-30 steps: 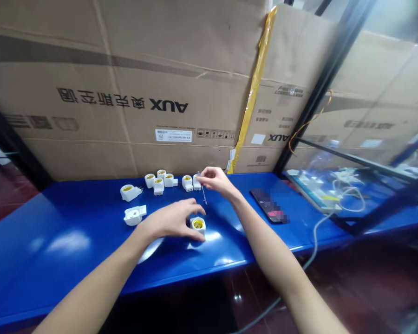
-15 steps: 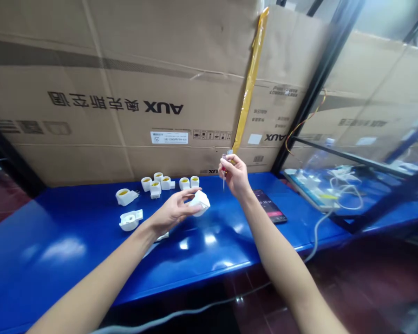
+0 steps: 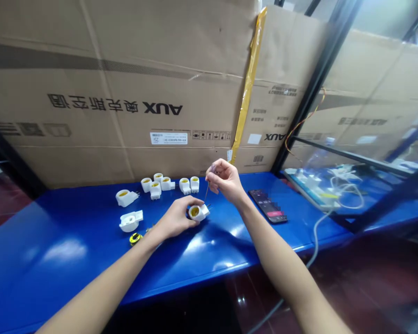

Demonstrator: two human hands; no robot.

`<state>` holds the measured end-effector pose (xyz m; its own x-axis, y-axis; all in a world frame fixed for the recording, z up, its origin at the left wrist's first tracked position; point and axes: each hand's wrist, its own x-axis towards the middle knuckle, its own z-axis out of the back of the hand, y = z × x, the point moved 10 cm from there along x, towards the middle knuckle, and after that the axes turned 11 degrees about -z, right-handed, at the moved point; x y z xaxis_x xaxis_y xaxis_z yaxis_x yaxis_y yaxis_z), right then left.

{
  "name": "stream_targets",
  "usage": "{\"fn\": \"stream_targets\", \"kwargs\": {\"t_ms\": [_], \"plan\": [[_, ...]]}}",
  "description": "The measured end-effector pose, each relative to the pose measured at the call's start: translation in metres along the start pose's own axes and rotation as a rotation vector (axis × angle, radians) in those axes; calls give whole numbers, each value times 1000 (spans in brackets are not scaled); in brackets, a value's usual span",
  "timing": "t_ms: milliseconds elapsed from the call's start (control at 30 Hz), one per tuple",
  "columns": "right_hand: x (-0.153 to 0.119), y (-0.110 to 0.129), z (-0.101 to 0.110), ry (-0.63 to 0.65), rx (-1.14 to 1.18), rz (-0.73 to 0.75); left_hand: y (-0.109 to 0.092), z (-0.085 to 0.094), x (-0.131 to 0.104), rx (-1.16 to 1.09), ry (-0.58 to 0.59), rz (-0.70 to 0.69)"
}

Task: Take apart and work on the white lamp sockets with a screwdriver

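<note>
My left hand (image 3: 177,218) grips a white lamp socket adapter (image 3: 198,212) with a yellow inside, held just above the blue table (image 3: 73,250). My right hand (image 3: 225,180) pinches a small thin screwdriver (image 3: 208,188), tip pointing down toward the socket. Behind them stands a group of several similar white sockets (image 3: 167,183). Another socket (image 3: 125,197) lies at the left, and an opened white socket half (image 3: 130,220) lies nearer me. A small yellow and black part (image 3: 135,238) rests by my left wrist.
A dark phone (image 3: 268,205) lies on the table right of my right arm. Large cardboard boxes (image 3: 125,93) form a wall behind the table. A black metal post (image 3: 320,79) rises at right, with cables and a white power strip (image 3: 320,195) beyond.
My left hand lifted the socket off the table, turned it over, then brought it back down with the yellow opening up. My right hand rose with the screwdriver and has come back toward the socket.
</note>
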<state>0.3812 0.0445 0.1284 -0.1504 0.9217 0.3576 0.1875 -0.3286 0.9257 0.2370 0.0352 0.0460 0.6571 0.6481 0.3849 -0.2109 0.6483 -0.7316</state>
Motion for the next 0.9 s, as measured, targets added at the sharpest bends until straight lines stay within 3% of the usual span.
{"fn": "stream_targets", "kwargs": {"t_ms": [200, 400, 733, 900], "plan": [[-7, -10, -28, 195, -143, -27, 20, 2, -3, -55, -46, 127], [-7, -36, -43, 289, -265, -72, 18, 5, -3, -44, -89, 111], [-8, -36, -41, 292, -301, -93, 29, 6, -8, 34, -84, 171], [-7, -40, -40, 298, -262, -100, 29, 4, -8, -29, -74, 174]]}}
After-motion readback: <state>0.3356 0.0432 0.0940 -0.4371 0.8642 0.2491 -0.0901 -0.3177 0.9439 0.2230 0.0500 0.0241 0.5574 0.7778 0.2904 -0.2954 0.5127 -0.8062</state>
